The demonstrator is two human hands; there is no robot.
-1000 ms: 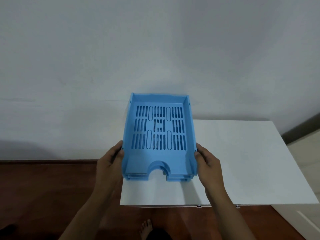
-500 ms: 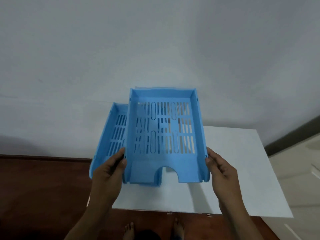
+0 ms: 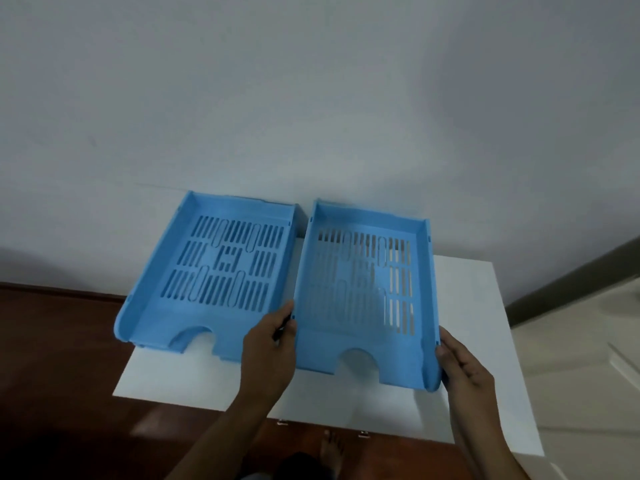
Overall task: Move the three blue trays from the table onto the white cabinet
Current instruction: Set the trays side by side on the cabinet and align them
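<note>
Both hands, left hand [image 3: 268,344] and right hand [image 3: 462,372], clasped the right tray's [image 3: 367,344] side walls above the white cabinet [image 3: 481,306]. Beyond the left grip sat the other tray [image 3: 211,271]. Lowering level, clear of it, seemed wise.

A plain pale grey-white wall [image 3: 311,98] fills the upper half of the view, meeting a dark reddish-brown wooden floor [image 3: 59,358] along a low skirting line on the left. To the right, a dark baseboard strip [image 3: 571,289] runs diagonally up toward the edge of the view, with a cream-coloured surface [image 3: 581,358] lying below it and a paler raised edge near the right border. At the bottom centre, a bare foot [image 3: 330,452] stands on the floor, beside two small metal fittings [image 3: 363,435] that catch the light.
</note>
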